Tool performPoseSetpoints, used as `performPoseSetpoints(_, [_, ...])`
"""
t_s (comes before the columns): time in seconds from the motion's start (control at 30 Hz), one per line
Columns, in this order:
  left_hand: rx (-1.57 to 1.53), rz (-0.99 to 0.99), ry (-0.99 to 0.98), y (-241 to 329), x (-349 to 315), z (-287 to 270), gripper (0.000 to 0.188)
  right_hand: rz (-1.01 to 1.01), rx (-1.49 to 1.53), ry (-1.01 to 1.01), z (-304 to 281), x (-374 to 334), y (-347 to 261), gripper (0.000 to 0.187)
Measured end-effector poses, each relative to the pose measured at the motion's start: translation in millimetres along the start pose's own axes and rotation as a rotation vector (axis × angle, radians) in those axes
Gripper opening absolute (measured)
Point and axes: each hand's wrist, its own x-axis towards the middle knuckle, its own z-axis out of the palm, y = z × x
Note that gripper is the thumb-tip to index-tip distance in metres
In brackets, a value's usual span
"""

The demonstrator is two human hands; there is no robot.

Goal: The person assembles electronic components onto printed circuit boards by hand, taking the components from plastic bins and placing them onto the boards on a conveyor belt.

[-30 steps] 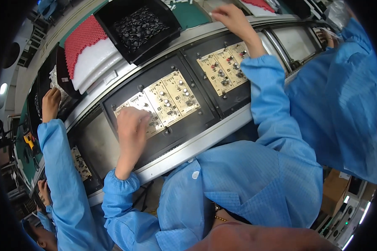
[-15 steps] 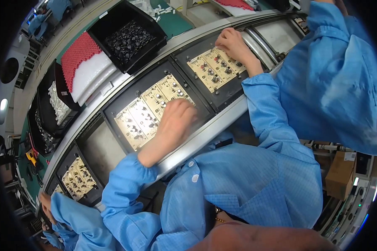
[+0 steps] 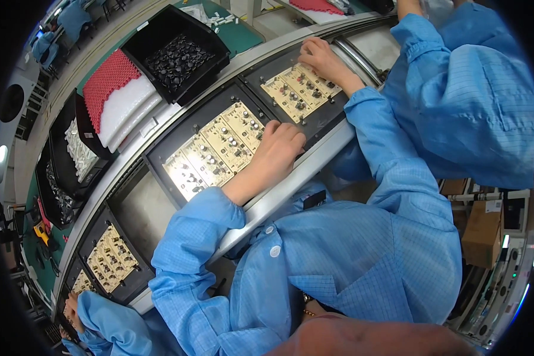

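My left hand rests over the right end of a tan circuit board panel, its fingers curled down so that the tips are hidden. That panel carries small dark and silvery parts and lies in a black tray. Farther right, my right hand bends over the far edge of a second tan board panel, which has red and black parts. Its fingers are drawn together, and whatever they may hold cannot be made out. The second black tray surrounds that panel.
Behind the line stand a black bin of dark round pieces, red bubble sheeting over white foam, and another bin with white parts. A metal rail runs along my side. Blue-sleeved co-workers are at both ends.
My left hand has moved right along the near panel, uncovering its middle. My right hand stays at the far edge of the second panel. The right-hand co-worker's arm has shifted left.
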Motion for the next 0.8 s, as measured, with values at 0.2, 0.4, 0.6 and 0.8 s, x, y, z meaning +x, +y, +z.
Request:
performPoseSetpoints(0.2, [-0.049,0.016,0.032,-4,-2,3,0.007,-0.033,-0.019,-0.024,-5,2,-5,0.025])
performPoseSetpoints(0.4, [-0.084,-0.020,0.013,-11,0,6,0.009,-0.041,-0.048,0.068,-1,-1,-2,0.023])
performPoseSetpoints(0.6, [-0.024,-0.002,0.024,-7,9,6,0.008,0.102,0.013,0.112,-6,7,-3,0.013])
performPoseSetpoints(0.8, [0.038,-0.101,-0.015,11,26,-5,0.008,0.157,0.250,0.092,-22,23,5,0.010])
